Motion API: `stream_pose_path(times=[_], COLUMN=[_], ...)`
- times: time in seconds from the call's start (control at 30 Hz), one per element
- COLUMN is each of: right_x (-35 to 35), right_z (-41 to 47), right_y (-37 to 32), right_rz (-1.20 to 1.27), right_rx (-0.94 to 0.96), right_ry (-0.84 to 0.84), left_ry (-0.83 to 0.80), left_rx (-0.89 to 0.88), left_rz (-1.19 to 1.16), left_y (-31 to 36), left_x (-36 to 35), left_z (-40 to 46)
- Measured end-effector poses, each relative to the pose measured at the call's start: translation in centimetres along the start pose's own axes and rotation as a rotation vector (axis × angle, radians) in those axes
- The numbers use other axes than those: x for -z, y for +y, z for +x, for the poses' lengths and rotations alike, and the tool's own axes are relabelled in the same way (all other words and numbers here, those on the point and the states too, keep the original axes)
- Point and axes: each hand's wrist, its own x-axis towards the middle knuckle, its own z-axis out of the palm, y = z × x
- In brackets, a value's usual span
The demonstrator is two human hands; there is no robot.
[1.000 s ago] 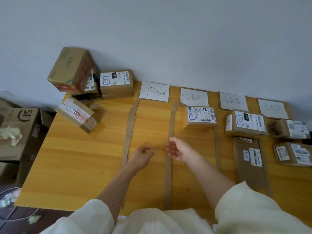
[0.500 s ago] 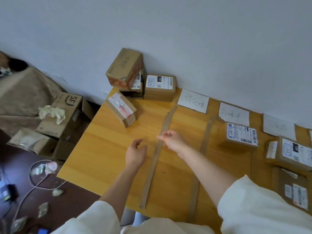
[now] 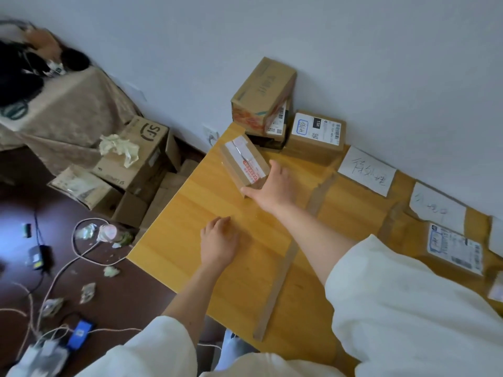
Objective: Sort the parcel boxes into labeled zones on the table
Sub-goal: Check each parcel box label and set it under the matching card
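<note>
A small brown parcel box with red-and-white tape [image 3: 243, 163] lies near the wooden table's [image 3: 196, 213] far left corner. My right hand [image 3: 273, 186] wraps its near end, thumb along the front edge and fingers on the right side. My left hand [image 3: 219, 242] rests flat on the table closer to me, holding nothing. Behind the box stand a tilted carton [image 3: 262, 93] and a labeled parcel [image 3: 315, 134]. White handwritten zone labels [image 3: 366, 171] lie along the wall, separated by cardboard strips [image 3: 277, 284].
Another labeled parcel [image 3: 453, 247] sits in a zone at the right edge. Left of the table, cardboard boxes [image 3: 138, 156] are piled on the dark floor among cables [image 3: 81, 251] and paper scraps. A draped piece of furniture [image 3: 62, 110] stands at far left.
My view swung left. My right hand moved from the cardboard strip to the taped box and closed around its near end. My left hand stayed low on the table.
</note>
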Motion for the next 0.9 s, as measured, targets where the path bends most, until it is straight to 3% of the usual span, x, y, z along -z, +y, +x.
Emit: stream_pose_path(times=[0.43,0.7,0.9], right_x=[-0.7,1.2,3.9], right_z=[-0.1,-4.5,-8.3], right_y=[0.1,5.2,9.6], right_rz=[0.170,0.588,0.721], right_rx=[-0.079,-0.244,-0.307], right_ry=[-0.001,-0.025,0.020], left_ry=[-0.033,-0.092,-0.152], left_rx=[0.051,0.099,0.077], left_rz=[-0.118,-0.497,-0.657], left_y=[0.0,2.6,6.0], left_x=[0.6,0.8,0.1], left_z=[0.3,-1.2,-3.3])
